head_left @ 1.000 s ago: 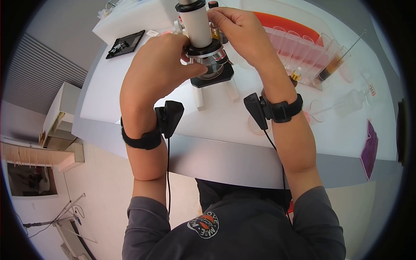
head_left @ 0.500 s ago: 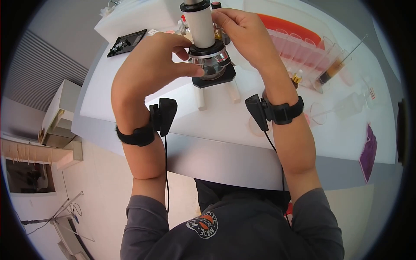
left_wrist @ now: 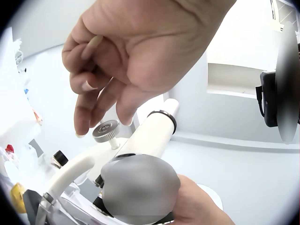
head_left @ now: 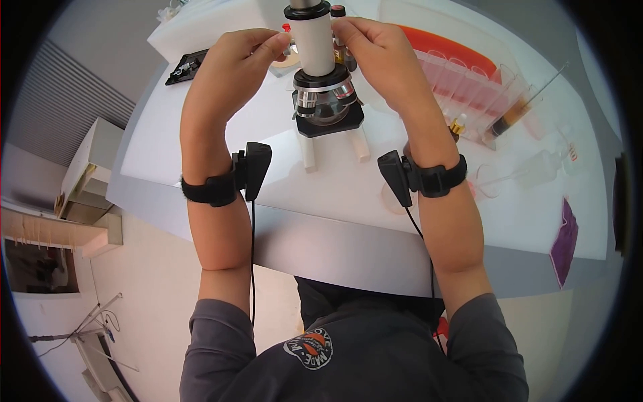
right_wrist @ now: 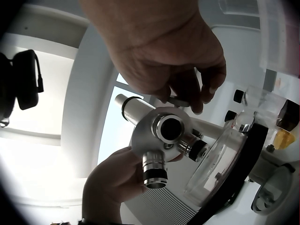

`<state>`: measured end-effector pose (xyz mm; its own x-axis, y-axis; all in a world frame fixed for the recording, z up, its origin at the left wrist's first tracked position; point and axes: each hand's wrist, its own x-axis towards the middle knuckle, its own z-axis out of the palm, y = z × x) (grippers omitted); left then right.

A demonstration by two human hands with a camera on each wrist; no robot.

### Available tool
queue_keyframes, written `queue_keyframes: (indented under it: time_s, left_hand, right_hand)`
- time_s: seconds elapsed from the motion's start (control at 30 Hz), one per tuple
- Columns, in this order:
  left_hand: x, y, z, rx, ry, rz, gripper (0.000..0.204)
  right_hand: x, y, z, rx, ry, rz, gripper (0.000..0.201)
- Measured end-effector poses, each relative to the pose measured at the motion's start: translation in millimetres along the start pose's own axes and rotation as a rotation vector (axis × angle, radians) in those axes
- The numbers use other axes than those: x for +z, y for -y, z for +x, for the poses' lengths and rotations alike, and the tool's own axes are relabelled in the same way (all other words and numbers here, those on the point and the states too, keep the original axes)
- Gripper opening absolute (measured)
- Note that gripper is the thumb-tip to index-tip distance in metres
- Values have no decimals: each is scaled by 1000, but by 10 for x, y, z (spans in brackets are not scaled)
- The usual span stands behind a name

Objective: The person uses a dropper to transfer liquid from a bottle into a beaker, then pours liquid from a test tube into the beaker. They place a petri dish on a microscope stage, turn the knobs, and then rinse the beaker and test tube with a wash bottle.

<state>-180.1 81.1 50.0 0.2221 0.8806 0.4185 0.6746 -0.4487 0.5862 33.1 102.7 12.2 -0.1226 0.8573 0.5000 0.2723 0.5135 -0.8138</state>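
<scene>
A white microscope (head_left: 315, 47) stands at the table's upper middle, a clear round glass piece (head_left: 328, 110) below its objectives (head_left: 307, 100). Beside the tube, my left hand (head_left: 231, 70) has thumb and fingertips near the left side knob. The left wrist view shows this ridged knob (left_wrist: 106, 131) just below the parted fingertips of the left hand (left_wrist: 126, 61), a gap visible. My right hand (head_left: 388, 60) is at the tube's other side; in the right wrist view, the right hand (right_wrist: 173, 61) pinches a round knob (right_wrist: 178, 101), partly hidden by the fingers.
To the right stand a rack of clear tubes (head_left: 455, 77), an orange-red tray (head_left: 415, 37), a cylinder with brown contents (head_left: 512, 114) and a dropper bottle (head_left: 458, 124). A purple cloth (head_left: 564, 244) lies at the right edge, a black case (head_left: 187, 67) at left.
My left hand has moved up from beside the objectives to the left knob, its thumb leaving the glass area. The right hand stays by its knob. The view has shifted slightly.
</scene>
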Motion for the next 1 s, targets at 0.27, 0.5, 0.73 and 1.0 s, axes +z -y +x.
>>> queue_keyframes:
  time_s: [0.27, 0.5, 0.73, 1.0]
  left_hand:
    - [24, -24, 42, -62, 30, -44, 37]
    - [44, 15, 46, -7, -5, -120, 37]
    - [85, 34, 40, 27, -64, -120, 37]
    - [35, -42, 18, -26, -19, -112, 37]
  right_hand:
    - [11, -23, 11, -57, -37, 38, 38]
    - [15, -31, 23, -57, -26, 83, 38]
    - [0, -5, 17, -50, -12, 47, 37]
    - [-11, 18, 11, -39, 8, 100, 33]
